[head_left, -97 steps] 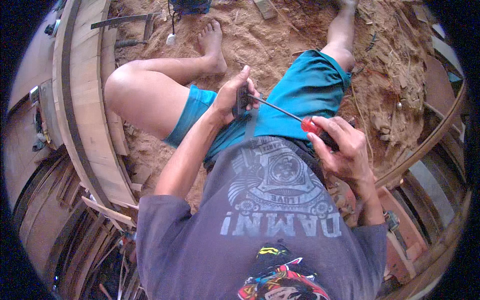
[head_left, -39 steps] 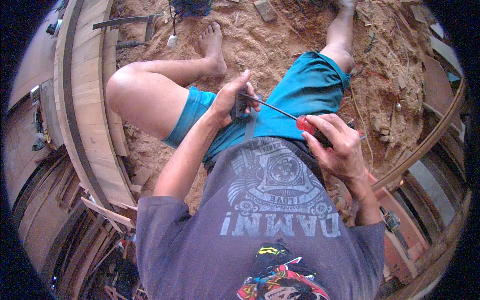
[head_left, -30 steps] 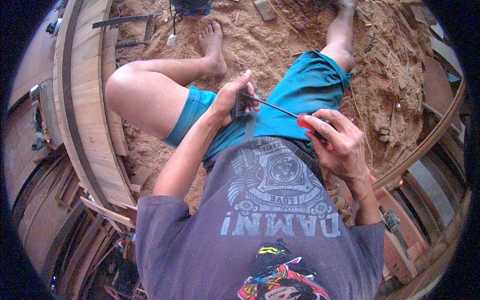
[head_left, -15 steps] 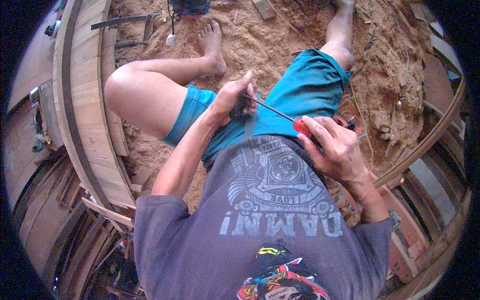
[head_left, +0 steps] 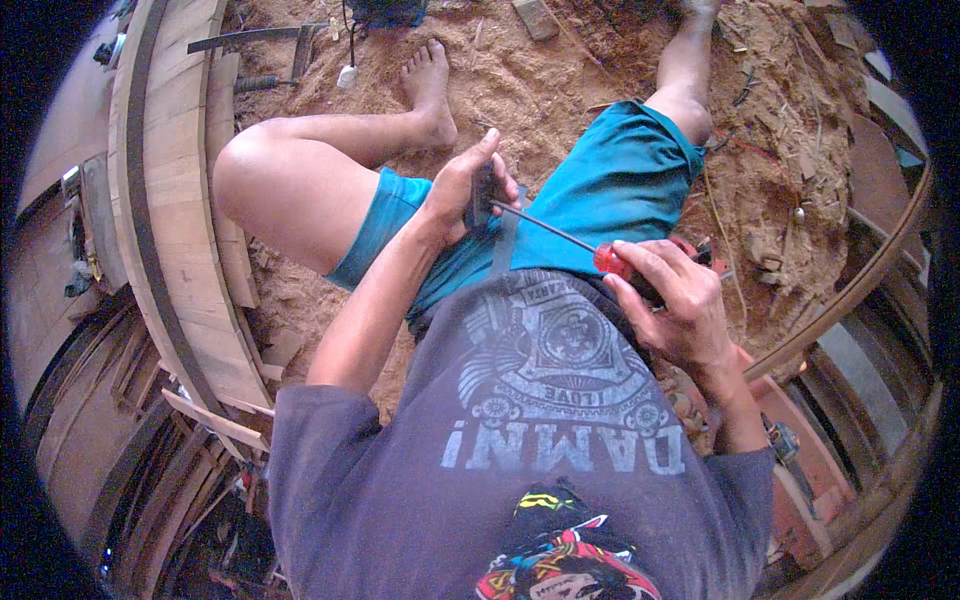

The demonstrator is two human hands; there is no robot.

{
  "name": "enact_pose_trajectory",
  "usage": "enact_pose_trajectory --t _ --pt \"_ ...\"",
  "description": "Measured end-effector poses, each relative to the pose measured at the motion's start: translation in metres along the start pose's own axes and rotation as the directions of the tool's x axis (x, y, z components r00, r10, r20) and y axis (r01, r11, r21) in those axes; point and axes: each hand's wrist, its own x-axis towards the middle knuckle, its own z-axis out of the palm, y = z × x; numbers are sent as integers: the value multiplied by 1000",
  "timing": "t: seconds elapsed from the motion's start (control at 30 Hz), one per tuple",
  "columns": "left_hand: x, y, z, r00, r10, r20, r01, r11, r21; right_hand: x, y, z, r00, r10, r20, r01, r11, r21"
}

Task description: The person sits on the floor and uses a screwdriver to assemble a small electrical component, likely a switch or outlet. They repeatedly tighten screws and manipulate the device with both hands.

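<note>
My right hand (head_left: pixel 675 295) is closed around the red handle of a screwdriver (head_left: pixel 545 226) above my lap. Its thin dark shaft points left, and the tip meets a dark block-shaped piece (head_left: pixel 482 198) in my left hand (head_left: pixel 458 185). Fingers of the left hand wrap this piece, with the thumb raised along it; its exact kind cannot be told. Beside it, a narrow grey strip (head_left: pixel 505 245) runs down over my teal shorts (head_left: pixel 610 185). Whether the strip is joined to the dark piece is hidden.
Sawdust (head_left: pixel 540 100) covers the ground around my legs. Curved wooden planks (head_left: pixel 170 200) stand along the left. A small wood block (head_left: pixel 535 18) lies ahead, near a white plug-like piece on a cord (head_left: pixel 347 76). Red-and-black equipment (head_left: pixel 705 255) sits beyond my right hand.
My left hand has turned slightly, so more of the dark piece shows. The right hand and screwdriver have shifted a little to the right, with the tip still at the piece.
</note>
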Motion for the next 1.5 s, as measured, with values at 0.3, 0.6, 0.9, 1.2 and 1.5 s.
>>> enact_pose_trajectory --t 0.3,0.6,0.9,1.2,1.5 --pt "0 1 -3 997 -70 24 71 997 -43 -1 3 8 1000 10 -9 -10 1000 12" --pt "-1 -1 -3 997 -65 32 67 996 -57 -1 3 8 999 36 16 -37 999 35" --pt "-4 -1 0 1000 -24 -9 25 994 107 2 -5 8 1000 -22 20 23 999 -40" --pt "-5 -7 -8 999 2 33 -9 978 208 -6 -9 17 996 -91 1 91 994 -65" --pt "-7 3 10 997 -52 -61 58 993 104 18 23 -12 997 9 70 -24 978 208"
